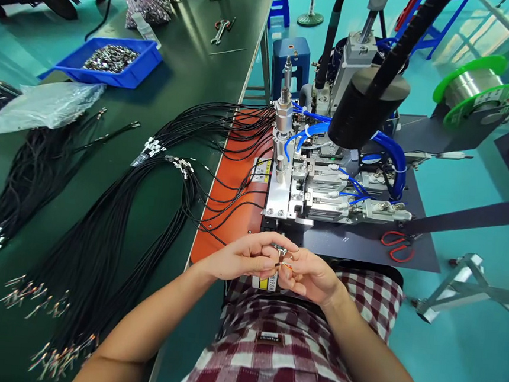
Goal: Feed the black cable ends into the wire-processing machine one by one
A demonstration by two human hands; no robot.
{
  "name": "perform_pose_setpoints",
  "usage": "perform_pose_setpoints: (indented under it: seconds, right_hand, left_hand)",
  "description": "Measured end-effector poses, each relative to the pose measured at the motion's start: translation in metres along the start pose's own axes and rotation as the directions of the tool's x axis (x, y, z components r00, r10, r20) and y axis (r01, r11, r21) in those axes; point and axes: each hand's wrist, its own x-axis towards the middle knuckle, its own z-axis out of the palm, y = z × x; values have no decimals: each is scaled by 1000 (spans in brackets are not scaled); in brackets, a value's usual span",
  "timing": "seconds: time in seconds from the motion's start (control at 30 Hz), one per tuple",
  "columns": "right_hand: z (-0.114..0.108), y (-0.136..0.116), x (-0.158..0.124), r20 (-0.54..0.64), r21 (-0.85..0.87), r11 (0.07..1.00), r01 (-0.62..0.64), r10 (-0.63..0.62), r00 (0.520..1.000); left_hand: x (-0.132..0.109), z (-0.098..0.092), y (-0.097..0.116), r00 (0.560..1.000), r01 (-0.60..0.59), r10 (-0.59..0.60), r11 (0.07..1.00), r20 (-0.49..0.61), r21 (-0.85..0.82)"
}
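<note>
My left hand [244, 255] and my right hand [312, 276] meet just in front of my chest, below the front edge of the small machine [308, 184]. Both pinch a small metal connector [282, 253] with thin wire ends between fingertips. The left fingers are curled round it from the left, the right thumb and forefinger press it from the right. Black cables [218, 200] run from the orange mat [235, 213] leftwards across the green table [178, 89].
Bundles of black cables with metal ends [98, 243] cover the table's left. A blue bin of metal parts [110, 59] and a plastic bag [43, 104] sit further back. Red scissors [396, 245] lie right of the machine. A green wire spool [481, 92] stands at the right.
</note>
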Motion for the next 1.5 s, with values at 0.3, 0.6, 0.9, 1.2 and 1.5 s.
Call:
perform_pose_setpoints:
  seconds: [0.3, 0.6, 0.9, 1.2, 1.5]
  right_hand:
    - [11, -14, 2, -37, -175, 985, 9, -15, 999]
    - [30, 4, 12, -268, -222, 947, 234, -290, 919]
    - [31, 28, 4, -283, -865, 452, 220, -800, 529]
    - [29, 21, -2, -171, -952, 284, 117, -805, 569]
    - [36, 32, 1, -295, -904, 423, 72, -735, 611]
  left_hand:
    - [1, -14, -6, 998, 38, -30, 985, 53, -165]
    - [2, -10, -4, 995, -78, 71, 989, -64, -125]
    - [6, 23, -20, 806, -108, 403, 820, -434, 562]
    - [9, 27, 1, 814, 28, 139, 960, -564, 277]
    - [11, 30, -4, 772, 59, -2, 996, -636, 68]
